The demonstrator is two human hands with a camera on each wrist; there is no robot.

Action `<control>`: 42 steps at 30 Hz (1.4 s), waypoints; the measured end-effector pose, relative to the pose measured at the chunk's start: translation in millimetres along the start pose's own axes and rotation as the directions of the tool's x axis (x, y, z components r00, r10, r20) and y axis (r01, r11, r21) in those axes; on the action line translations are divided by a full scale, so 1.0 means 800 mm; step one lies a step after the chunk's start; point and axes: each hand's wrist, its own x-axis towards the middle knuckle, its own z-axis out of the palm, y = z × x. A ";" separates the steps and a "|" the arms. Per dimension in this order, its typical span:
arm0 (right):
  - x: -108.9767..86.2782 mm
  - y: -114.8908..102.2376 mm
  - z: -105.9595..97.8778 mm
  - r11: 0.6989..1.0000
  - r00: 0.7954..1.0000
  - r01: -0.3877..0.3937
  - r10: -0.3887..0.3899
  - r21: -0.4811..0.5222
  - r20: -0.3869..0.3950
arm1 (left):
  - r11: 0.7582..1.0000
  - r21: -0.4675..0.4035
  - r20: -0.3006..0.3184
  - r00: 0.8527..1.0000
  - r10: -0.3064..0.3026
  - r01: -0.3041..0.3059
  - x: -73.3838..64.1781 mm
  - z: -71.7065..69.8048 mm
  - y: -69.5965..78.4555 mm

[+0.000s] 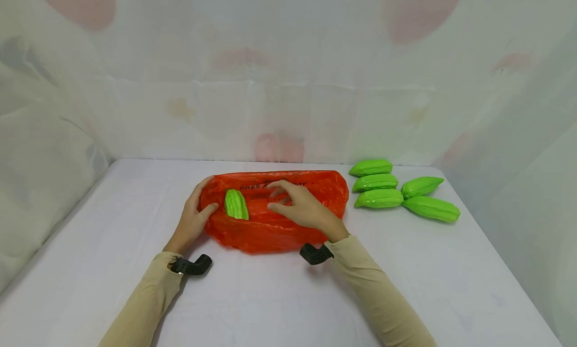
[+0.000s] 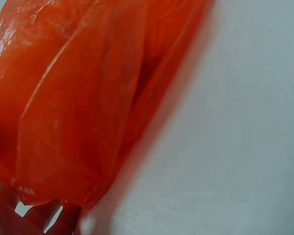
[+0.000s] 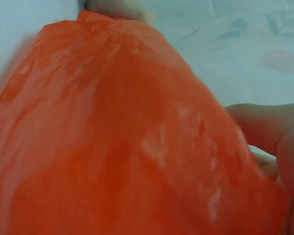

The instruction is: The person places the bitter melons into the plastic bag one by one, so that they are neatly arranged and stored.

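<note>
A red plastic bag (image 1: 270, 237) lies on the table with its mouth spread wide, dark lettering showing on its inner side. Inside it, toward the left, is one green bitter melon (image 1: 236, 205). My left hand (image 1: 193, 217) grips the bag's left edge, thumb over the rim; in the left wrist view its fingers (image 2: 39, 215) show below the red plastic (image 2: 73, 107). Over the bag's mouth hovers my right hand (image 1: 304, 207), fingers loosely bent, thumb apart, nothing between them. The right wrist view shows that hand's thumb (image 3: 264, 125) beyond the bag's side (image 3: 127, 117).
To the right of the bag, three bitter melons (image 1: 375, 182) lie stacked in a column. Two more melons (image 1: 430, 209) lie beside them, farther right. A white cloth (image 1: 252, 302) covers the table, and pale patterned curtains (image 1: 234, 116) hang behind and at both sides.
</note>
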 end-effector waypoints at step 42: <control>-0.056 0.049 -0.068 0.995 0.978 0.090 -0.094 -0.033 -0.187 | 1.000 0.004 0.002 1.000 0.006 -0.006 -0.002 -0.003 0.000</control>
